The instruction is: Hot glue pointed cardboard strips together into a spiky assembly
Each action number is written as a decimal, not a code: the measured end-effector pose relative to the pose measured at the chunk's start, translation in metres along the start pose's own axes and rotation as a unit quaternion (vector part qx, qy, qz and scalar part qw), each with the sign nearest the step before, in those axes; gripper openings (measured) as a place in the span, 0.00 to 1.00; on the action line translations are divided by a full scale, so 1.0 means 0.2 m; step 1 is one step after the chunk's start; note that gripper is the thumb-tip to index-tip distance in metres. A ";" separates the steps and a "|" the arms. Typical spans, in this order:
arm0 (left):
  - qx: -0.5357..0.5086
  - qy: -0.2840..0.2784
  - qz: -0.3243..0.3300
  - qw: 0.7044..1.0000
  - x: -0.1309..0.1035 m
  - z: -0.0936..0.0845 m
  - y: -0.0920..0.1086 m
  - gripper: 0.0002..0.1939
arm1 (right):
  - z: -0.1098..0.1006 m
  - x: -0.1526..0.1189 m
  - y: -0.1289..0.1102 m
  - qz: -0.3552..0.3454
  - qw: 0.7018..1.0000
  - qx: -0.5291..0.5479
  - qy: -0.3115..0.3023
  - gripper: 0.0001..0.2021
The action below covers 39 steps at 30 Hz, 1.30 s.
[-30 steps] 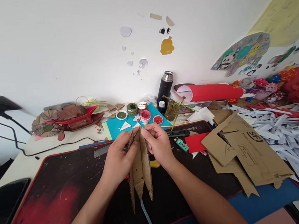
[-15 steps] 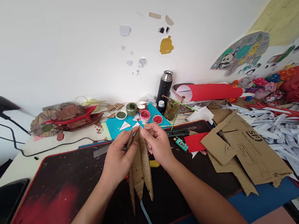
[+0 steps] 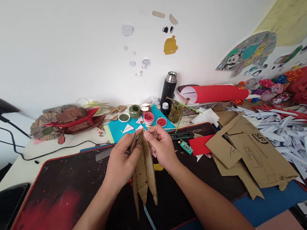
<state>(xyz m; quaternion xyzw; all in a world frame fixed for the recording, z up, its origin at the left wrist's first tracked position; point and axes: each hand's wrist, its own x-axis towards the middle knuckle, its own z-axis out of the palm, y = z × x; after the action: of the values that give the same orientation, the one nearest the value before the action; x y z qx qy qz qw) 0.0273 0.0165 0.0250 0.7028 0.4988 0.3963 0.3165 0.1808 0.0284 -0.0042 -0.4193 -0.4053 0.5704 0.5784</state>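
Observation:
A folded cardboard piece [image 3: 142, 179] with a flat middle and two raised sides, pointed at its near end, is held up over the dark desk mat. My left hand [image 3: 123, 157] is closed round its left side, thumb on the inner face. My right hand [image 3: 161, 146] pinches the right side near the far tip, where the sides come together. The fingers partly hide that far end. A thin light-blue strip [image 3: 152, 222] runs from below the near point toward me. Something yellow [image 3: 158, 167] lies behind the cardboard, mostly covered.
Open paint pots [image 3: 135, 111] stand on a blue sheet [image 3: 112, 132] beyond my hands, near a black flask [image 3: 168, 87] and a jar with brushes [image 3: 176, 112]. Cardboard scraps [image 3: 251, 153] and white paper strips [image 3: 291, 133] lie right. A model boat [image 3: 72, 120] sits left, a phone [image 3: 7, 205] nearer.
Both hands keep the same grip on the folded cardboard piece. The view has shifted only very slightly.

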 end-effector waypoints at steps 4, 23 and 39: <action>-0.001 0.000 0.000 1.000 0.00 0.00 0.00 0.21 | 0.00 0.00 0.00 -0.003 1.000 0.008 -0.002 0.23; -0.013 0.000 -0.009 1.000 0.00 0.00 0.00 0.21 | 0.00 0.00 -0.01 0.000 0.999 0.039 -0.012 0.25; -0.024 -0.003 -0.010 1.000 -0.01 0.00 0.00 0.20 | 0.01 0.00 0.00 0.004 0.999 0.045 -0.014 0.24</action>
<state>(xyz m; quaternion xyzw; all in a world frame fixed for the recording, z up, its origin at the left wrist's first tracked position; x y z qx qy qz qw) 0.0266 0.0151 0.0255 0.6910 0.4951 0.4033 0.3388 0.1800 0.0279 -0.0031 -0.3865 -0.3851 0.5965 0.5887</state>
